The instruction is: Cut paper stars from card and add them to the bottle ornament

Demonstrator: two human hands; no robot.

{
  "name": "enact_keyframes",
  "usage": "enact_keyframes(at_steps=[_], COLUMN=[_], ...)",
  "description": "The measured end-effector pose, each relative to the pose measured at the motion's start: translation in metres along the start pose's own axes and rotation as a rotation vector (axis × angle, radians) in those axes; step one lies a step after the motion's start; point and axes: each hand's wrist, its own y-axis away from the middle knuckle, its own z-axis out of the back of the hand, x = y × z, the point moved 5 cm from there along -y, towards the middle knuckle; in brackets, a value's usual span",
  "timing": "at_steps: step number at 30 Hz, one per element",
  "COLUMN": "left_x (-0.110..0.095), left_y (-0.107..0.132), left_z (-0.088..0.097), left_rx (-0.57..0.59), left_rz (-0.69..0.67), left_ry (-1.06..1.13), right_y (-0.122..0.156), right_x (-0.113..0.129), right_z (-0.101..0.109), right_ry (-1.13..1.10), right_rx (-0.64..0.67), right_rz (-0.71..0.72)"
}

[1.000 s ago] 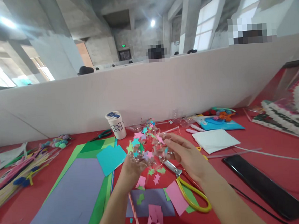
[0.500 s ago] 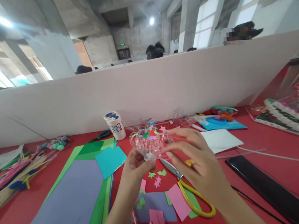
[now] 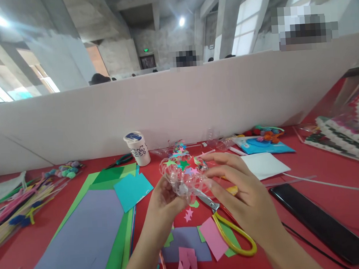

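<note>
In the middle of the head view, a see-through plastic craft of looped strips (image 3: 177, 173) carries small coloured paper stars on top. My left hand (image 3: 163, 202) grips its lower left side, thumb across the front. At the right edge of the same craft, my right hand (image 3: 242, 187) has its curved fingertips and thumb against the clear loops. Scissors with yellow handles (image 3: 234, 236) lie beneath my right hand, blades partly covered by the craft. Pink paper stars (image 3: 188, 215) rest on the red table just below, near cut pink paper scraps (image 3: 187, 260).
Coloured paper sheets (image 3: 82, 234) and a turquoise piece (image 3: 132, 192) lie left. Behind them stand a white cup (image 3: 137, 149) and pliers (image 3: 120, 160). A black case (image 3: 321, 223) lies right, with a blue packet (image 3: 263, 145) farther back. A white partition (image 3: 177, 106) closes the far side.
The craft has tipped and turned in my hands, moving slightly down and right, so more stars face me. My right hand has shifted a little to the right.
</note>
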Motion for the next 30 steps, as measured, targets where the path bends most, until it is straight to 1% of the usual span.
enact_keyframes(at_steps=[4,7,10,15,18,21,24,26,28,30], left_x=[-0.002,-0.004,-0.006,-0.012,-0.013,-0.013,-0.011,-0.01,-0.01,-0.011], left_y=[0.003,0.003,0.002,0.0,0.0,0.0,0.0,0.0,0.002,0.004], left_z=[0.001,0.004,0.008,0.01,0.011,0.012,0.014,0.014,0.014,0.014], left_rx=[-0.004,0.0,0.014,0.033,0.015,-0.006,-0.068,-0.1,-0.118,-0.129], left_rz=[0.022,0.034,0.013,-0.023,-0.022,-0.015,-0.037,-0.043,-0.05,-0.063], left_ry=[-0.016,-0.072,-0.128,-0.221,-0.232,-0.191,-0.153,-0.138,-0.132,-0.136], right_y=[-0.001,-0.002,-0.002,0.0,0.0,-0.001,-0.002,-0.001,0.001,0.003], right_x=[-0.002,-0.003,-0.003,-0.003,-0.004,-0.005,-0.003,0.0,0.005,0.014], right_z=[0.0,-0.001,-0.002,-0.004,-0.005,-0.007,-0.008,-0.004,0.002,0.007], right_ry=[-0.054,-0.086,-0.097,-0.103,-0.099,-0.075,-0.064,-0.052,-0.026,0.028], right_rx=[0.014,0.025,0.052,0.073,0.075,0.107,0.137,0.097,0.009,-0.068], right_rz=[-0.054,-0.092,-0.121,-0.124,-0.136,-0.135,-0.108,-0.081,-0.041,0.03])
